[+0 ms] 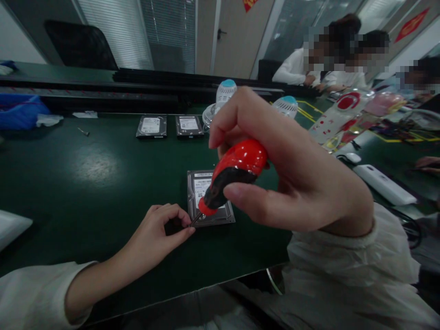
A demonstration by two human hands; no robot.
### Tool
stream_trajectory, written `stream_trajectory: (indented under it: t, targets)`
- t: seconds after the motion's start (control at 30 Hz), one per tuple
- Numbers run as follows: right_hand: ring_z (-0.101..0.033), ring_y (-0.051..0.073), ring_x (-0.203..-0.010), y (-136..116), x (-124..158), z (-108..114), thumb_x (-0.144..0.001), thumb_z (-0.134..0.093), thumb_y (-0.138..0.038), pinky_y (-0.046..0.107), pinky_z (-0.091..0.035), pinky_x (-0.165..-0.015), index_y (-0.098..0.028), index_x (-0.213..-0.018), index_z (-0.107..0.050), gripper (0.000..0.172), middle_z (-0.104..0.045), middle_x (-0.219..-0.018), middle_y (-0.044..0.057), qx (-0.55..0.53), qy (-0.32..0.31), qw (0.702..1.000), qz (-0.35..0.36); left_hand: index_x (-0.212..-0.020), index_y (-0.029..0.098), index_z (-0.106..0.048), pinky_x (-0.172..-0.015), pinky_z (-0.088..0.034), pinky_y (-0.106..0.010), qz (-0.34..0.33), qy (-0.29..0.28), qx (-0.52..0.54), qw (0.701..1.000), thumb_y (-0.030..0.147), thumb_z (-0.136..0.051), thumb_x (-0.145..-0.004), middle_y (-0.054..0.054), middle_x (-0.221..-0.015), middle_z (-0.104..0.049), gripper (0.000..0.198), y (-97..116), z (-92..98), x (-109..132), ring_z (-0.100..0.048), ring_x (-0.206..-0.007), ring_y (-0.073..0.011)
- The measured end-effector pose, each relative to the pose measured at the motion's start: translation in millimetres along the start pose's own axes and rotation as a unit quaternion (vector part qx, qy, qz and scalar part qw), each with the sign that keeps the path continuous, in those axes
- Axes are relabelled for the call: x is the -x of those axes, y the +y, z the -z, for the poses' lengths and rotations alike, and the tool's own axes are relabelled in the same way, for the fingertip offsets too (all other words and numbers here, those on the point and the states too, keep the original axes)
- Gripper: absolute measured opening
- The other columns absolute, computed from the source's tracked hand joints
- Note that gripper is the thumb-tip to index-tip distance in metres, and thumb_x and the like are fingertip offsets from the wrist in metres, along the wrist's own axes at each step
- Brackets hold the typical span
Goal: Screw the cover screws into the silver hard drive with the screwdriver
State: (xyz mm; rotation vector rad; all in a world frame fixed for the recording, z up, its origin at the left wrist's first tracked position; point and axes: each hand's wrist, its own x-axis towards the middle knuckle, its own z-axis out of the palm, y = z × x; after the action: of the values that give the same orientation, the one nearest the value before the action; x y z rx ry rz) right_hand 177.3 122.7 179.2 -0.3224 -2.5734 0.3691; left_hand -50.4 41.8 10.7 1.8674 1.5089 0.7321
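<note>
A hard drive (220, 217) with a white label lies flat on the green table, partly covered by my right hand and its tool. My right hand (295, 183) grips a stubby red-and-black screwdriver (237, 167) by its bulbous handle, the shaft slanting down to the drive's near left corner. At that corner the thumb and forefinger of my left hand (168, 227) come together in a pinch right beside the screwdriver tip. Whatever sits between those fingertips is too small to make out.
Two more hard drives (151, 126) (189, 125) lie farther back. A blue bin (22, 111) stands at far left, and a small metal piece (83, 132) lies near it. White fans with blue tops (227, 91), a bottle (338, 114) and a white power strip (385, 184) are beyond my right hand. Other people sit at right.
</note>
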Motion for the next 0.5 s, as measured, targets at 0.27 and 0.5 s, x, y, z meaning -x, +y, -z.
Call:
stream_trajectory:
  t: [0.27, 0.5]
  targets:
    - [-0.042, 0.004, -0.072, 2.8, 0.7, 1.7, -0.101, -0.054, -0.037, 0.022, -0.040, -0.069, -0.016, -0.102, -0.047, 0.022, -0.049, -0.093, -0.005, 0.052, -0.001, 0.999, 0.005, -0.084, 0.025, -0.069, -0.082, -0.042, -0.039, 0.010, 0.003, -0.008, 1.000, 0.040, -0.069, -0.086, 0.002, -0.084, -0.071, 0.015, 0.5, 0.7, 0.3, -0.062, -0.084, -0.0229]
    - [-0.045, 0.006, -0.080, 4.2, -0.2, 2.4, -0.094, -0.059, -0.031, 0.022, -0.044, -0.070, -0.016, -0.105, -0.048, 0.021, -0.051, -0.107, 0.001, -0.011, 0.004, 1.000, 0.017, -0.090, 0.026, -0.072, -0.082, -0.045, -0.039, 0.005, 0.010, 0.003, 1.000, 0.041, -0.070, -0.087, 0.001, -0.090, -0.073, 0.015, -3.8, -0.9, 2.7, -0.064, -0.087, -0.0236]
